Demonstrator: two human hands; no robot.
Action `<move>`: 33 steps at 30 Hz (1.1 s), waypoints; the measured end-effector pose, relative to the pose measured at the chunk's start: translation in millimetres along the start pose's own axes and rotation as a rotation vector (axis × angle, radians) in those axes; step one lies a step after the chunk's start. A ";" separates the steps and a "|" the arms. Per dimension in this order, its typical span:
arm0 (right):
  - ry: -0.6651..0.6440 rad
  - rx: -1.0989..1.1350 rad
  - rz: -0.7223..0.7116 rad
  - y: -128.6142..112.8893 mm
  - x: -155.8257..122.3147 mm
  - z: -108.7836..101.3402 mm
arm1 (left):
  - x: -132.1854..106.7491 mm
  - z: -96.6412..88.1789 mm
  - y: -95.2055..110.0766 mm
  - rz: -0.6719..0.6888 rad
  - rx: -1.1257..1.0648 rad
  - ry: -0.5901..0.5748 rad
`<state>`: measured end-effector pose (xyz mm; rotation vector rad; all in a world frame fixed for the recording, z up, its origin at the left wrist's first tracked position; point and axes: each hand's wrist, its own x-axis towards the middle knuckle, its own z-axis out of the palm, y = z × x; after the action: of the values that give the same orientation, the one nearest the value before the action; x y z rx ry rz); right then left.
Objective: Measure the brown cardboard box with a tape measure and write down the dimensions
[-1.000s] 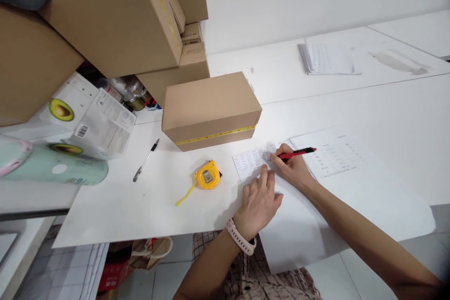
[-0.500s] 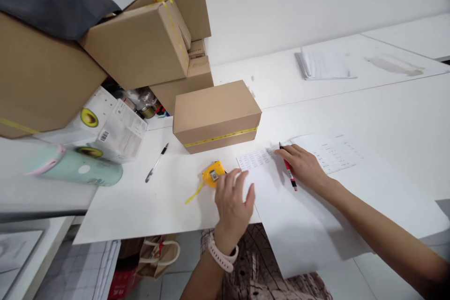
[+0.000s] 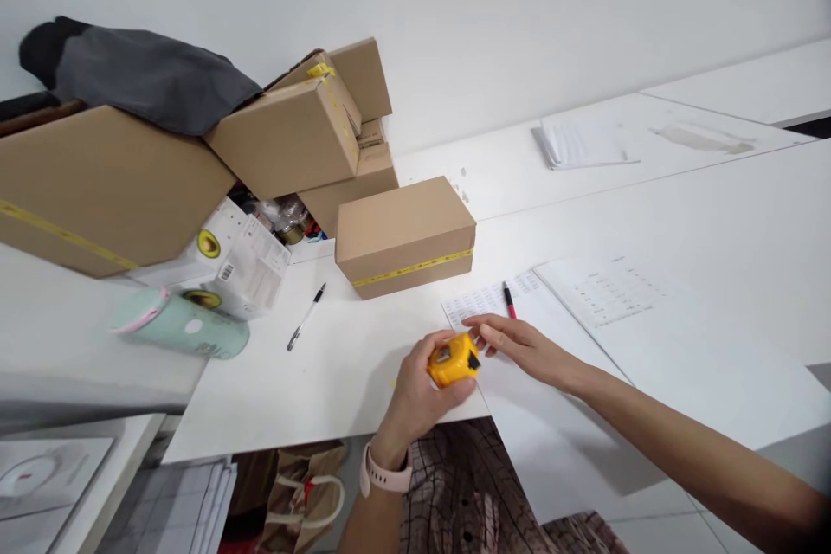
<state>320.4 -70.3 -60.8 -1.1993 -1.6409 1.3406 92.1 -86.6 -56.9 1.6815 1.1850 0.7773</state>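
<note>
My left hand (image 3: 415, 389) is wrapped round a yellow tape measure (image 3: 453, 360), held just above the white table's front edge. My right hand (image 3: 523, 346) reaches toward it with fingers stretched out, fingertips close to the black tab on the tape's right side. A red pen (image 3: 509, 299) lies loose on a printed sheet (image 3: 493, 305) just beyond my right hand. A brown cardboard box with a yellow tape band (image 3: 406, 234) stands behind the sheet.
Stacked cardboard boxes (image 3: 286, 134) with a dark cloth (image 3: 143, 78) on top fill the left. A white avocado-print carton (image 3: 237, 264), a mint bottle (image 3: 185, 326) and a black pen (image 3: 306, 317) lie nearby. More papers (image 3: 581, 143) rest at the back right. Bags (image 3: 299, 485) sit under the table.
My right hand laid the red pen down on the sheet and moved left. My left hand reached to the yellow tape measure and picked it up. The view tilted upward.
</note>
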 end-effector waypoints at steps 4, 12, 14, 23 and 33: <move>-0.121 0.268 0.129 -20.7 -0.5 4.8 | -7.5 1.1 19.7 -0.010 -0.094 -0.064; 0.143 0.307 -0.002 -51.8 41.6 -59.8 | 20.7 -67.5 32.5 0.037 -0.101 0.141; 0.333 0.332 -0.110 -63.1 67.5 -92.8 | 38.9 -105.8 36.6 0.087 -0.172 0.292; 0.614 0.261 -0.036 -67.2 182.5 -124.4 | 126.3 -221.4 20.1 0.023 -0.617 0.626; 0.654 -0.022 -0.001 -56.5 209.4 -76.6 | 154.5 -196.6 -7.0 -0.032 -0.724 0.680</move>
<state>307.8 150.3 3.3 -1.4513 -1.1792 0.7979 -27.9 121.7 12.2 0.8063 1.1477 1.6044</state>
